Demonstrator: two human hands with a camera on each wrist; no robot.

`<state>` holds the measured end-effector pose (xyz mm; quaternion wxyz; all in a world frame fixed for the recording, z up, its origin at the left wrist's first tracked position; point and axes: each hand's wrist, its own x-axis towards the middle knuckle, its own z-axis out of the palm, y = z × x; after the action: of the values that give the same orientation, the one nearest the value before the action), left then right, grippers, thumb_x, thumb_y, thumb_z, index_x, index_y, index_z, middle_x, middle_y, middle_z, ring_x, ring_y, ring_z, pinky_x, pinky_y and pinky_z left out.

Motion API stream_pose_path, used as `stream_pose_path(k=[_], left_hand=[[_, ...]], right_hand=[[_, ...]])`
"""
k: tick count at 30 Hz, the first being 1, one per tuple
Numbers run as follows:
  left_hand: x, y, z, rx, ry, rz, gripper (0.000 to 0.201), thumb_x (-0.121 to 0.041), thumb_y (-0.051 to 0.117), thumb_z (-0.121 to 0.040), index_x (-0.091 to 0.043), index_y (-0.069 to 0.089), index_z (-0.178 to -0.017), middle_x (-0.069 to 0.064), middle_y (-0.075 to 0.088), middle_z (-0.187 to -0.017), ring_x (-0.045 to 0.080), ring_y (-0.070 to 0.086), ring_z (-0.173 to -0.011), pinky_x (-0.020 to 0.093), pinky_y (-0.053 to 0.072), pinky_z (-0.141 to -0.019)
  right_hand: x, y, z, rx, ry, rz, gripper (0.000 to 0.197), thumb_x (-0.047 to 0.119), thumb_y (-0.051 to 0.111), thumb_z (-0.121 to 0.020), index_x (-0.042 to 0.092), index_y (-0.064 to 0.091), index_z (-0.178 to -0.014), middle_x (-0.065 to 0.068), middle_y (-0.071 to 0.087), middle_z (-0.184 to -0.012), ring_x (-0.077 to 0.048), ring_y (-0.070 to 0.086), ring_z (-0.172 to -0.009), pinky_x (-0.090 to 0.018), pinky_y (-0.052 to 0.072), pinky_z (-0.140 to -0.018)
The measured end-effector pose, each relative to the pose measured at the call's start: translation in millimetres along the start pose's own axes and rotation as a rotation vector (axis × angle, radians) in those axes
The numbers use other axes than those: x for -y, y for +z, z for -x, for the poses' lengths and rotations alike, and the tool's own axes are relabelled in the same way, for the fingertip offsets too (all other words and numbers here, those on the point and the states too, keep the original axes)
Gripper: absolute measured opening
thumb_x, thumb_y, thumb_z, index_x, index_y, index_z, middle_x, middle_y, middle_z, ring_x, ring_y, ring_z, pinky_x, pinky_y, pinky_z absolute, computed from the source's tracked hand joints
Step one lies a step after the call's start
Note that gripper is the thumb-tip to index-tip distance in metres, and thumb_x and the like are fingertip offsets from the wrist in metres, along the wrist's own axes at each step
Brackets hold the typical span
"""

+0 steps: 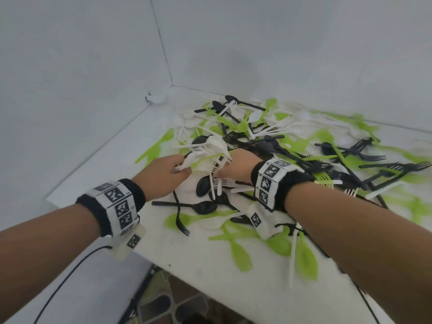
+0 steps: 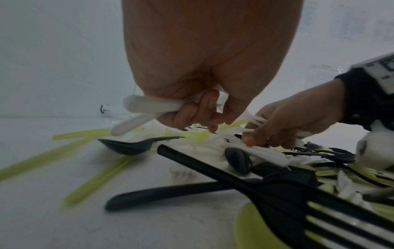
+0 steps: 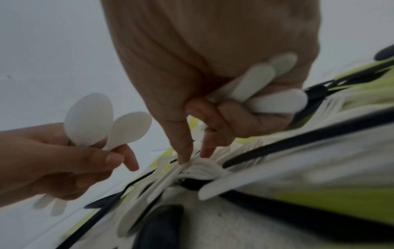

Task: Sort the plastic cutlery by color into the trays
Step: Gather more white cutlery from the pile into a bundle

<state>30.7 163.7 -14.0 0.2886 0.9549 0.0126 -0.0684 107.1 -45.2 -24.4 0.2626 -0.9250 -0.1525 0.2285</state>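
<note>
The pile of plastic cutlery (image 1: 268, 160) is the landmark — white, black and lime-green forks and spoons tangled across the white table (image 1: 112, 155).

At the near edge of the pile the left hand (image 1: 163, 176) is clenched round two white spoons (image 3: 106, 121), handles in the fist and bowls sticking up. Just right of it the right hand (image 1: 236, 167) clamps several white handles (image 3: 266, 94) under its curled outer fingers while thumb and forefinger pinch another white piece (image 3: 183, 168) lying in the pile.

These pieces look feather-light, thin, stiff and slick — likely to slide against one another in a bundle and to drag neighbours along where tines interlock. The handle, near its middle, seems the safest hold; fork tines probably snap or snag.

Under the pile the table is smooth and a little scuffed. Beyond the pile two plain white walls (image 1: 280, 43) meet in a corner. No trays show in any view.
</note>
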Motion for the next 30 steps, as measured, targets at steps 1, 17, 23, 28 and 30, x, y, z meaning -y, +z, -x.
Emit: stream_pose_path(k=[1, 17, 23, 28, 30], left_hand=[[-1.6, 2.3, 2.0, 0.006, -0.001, -0.011, 0.025, -0.036, 0.056, -0.1, -0.013, 0.061, -0.093, 0.01, 0.061, -0.084, 0.019, 0.051, -0.068, 0.033, 0.041, -0.065], [-16.8, -10.3, -62.0, 0.084, 0.248, -0.118, 0.019, -0.031, 0.053, -0.102, -0.014, 0.058, -0.096, 0.003, 0.061, -0.083, 0.02, 0.054, -0.071, 0.029, 0.037, -0.059], [-6.2, -29.6, -82.1, 0.129, 0.263, -0.087, 0.019, -0.026, 0.042, -0.106, -0.01, 0.051, -0.1, 0.008, 0.064, -0.092, 0.027, 0.061, -0.083, 0.04, 0.049, -0.072], [29.8, -51.3, -88.6, 0.086, 0.142, -0.077, 0.025, -0.031, 0.047, -0.105, -0.01, 0.049, -0.092, 0.004, 0.062, -0.079, 0.019, 0.057, -0.067, 0.032, 0.042, -0.062], [48.0, -59.5, -90.3, 0.074, 0.101, -0.141, 0.024, -0.033, 0.051, -0.102, -0.011, 0.054, -0.093, 0.003, 0.058, -0.085, 0.021, 0.054, -0.076, 0.032, 0.037, -0.062]], right_hand=[[-0.4, 0.4, -1.3, -0.008, -0.014, 0.049, 0.028, 0.038, 0.067, -0.094, 0.01, 0.068, -0.095, -0.004, 0.067, -0.092, -0.025, 0.065, -0.091, -0.037, 0.055, -0.083], [-10.0, -40.6, -16.4, -0.616, 0.139, -0.341, 0.017, 0.032, 0.051, -0.097, 0.015, 0.054, -0.093, -0.003, 0.062, -0.089, -0.026, 0.061, -0.084, -0.039, 0.048, -0.076], [-0.8, -37.9, -23.2, -0.642, 0.138, -0.473, 0.028, 0.036, 0.052, -0.096, 0.009, 0.05, -0.103, -0.002, 0.057, -0.087, -0.023, 0.056, -0.08, -0.039, 0.047, -0.074], [28.2, -17.2, -38.3, -0.382, 0.054, -0.185, 0.024, 0.028, 0.053, -0.098, 0.012, 0.048, -0.08, 0.0, 0.048, -0.072, -0.018, 0.045, -0.064, -0.029, 0.031, -0.055], [39.5, -5.1, -47.2, -0.328, 0.034, -0.121, 0.034, 0.025, 0.054, -0.096, 0.014, 0.04, -0.068, -0.001, 0.043, -0.064, -0.019, 0.041, -0.058, -0.03, 0.03, -0.052]])
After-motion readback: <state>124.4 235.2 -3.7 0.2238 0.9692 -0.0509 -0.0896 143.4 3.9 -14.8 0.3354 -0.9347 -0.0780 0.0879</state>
